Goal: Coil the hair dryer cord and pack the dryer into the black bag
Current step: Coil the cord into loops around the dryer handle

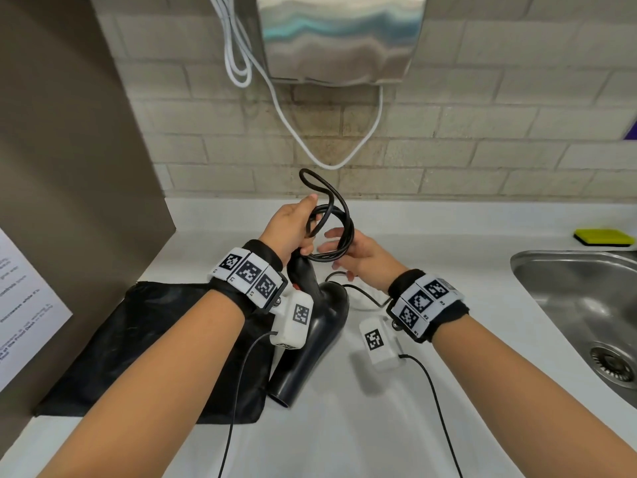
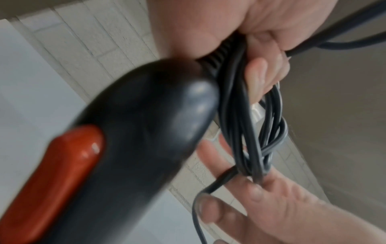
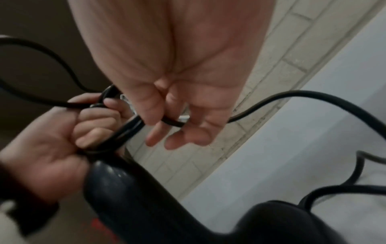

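Note:
The black hair dryer leans with its nozzle down on the white counter and its handle up. My left hand grips the top of the handle together with several loops of the black cord. In the left wrist view the fingers curl round the cord bundle beside the handle with its red switch. My right hand is just right of the coil, and one finger hooks over a loose strand of cord. The black bag lies flat at the left, under my left forearm.
A steel sink is set into the counter at the right, with a yellow sponge behind it. A metal hand dryer and white cables hang on the brick wall. A brown panel closes the left side.

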Motion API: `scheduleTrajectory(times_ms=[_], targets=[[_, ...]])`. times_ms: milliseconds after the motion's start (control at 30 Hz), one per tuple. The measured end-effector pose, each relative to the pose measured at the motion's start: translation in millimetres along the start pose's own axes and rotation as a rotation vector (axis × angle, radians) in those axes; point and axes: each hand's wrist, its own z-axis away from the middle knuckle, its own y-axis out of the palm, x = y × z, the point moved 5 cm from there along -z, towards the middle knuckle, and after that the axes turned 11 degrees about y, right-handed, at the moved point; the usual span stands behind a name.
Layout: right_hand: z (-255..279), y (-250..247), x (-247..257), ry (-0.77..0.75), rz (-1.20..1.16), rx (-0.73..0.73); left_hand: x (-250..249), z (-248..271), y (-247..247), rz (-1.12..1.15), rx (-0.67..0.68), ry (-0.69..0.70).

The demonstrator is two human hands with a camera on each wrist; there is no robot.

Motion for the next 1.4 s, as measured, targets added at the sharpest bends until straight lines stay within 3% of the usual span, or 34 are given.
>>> scheduleTrajectory(times_ms=[67,267,367,467,533,633,733,833,900,1000,1100,1400], targets=[[-4,-2,-9,0.009,0.028,-0.053,-1,0,1,0.018,0.015,-0.001],[-2,-32,-39,0.104,0.142,-0.412,-2,3,8,-0.01,0.018,0.01],[-11,-39,-60,0.253,0.197,-0.443,-2,3,7,0.003,0.016,0.02],[-13,-51,-92,0.577,0.418,-0.345,0,3,-1,0.024,-0.033,0.005],[-9,-58,-105,0.629,0.401,-0.35,0,3,-5,0.006,-0.057,0.008],[-8,-49,-93,0.436,0.275,-0.408,0,3,-7,-0.007,-0.039,0.017],[-6,-37,-53,0.118,0.102,-0.408,-1,3,-2,-0.031,0.007,0.026],[-5,-24,-9,-0.241,0.215,-0.311,-1,4,3,-0.052,0.061,0.035],[-4,-19,1,-0.332,0.334,-0.288,-2,4,4,-0.056,0.076,0.037],[-1,-22,-1,-0.269,0.394,-0.287,-3,4,5,-0.074,0.092,0.036],[1,-25,0,-0.198,0.211,-0.252,-3,5,9,-0.089,0.113,0.032],[-12,-63,-65,0.433,-0.101,-0.534,-5,7,12,-0.091,0.158,0.01]])
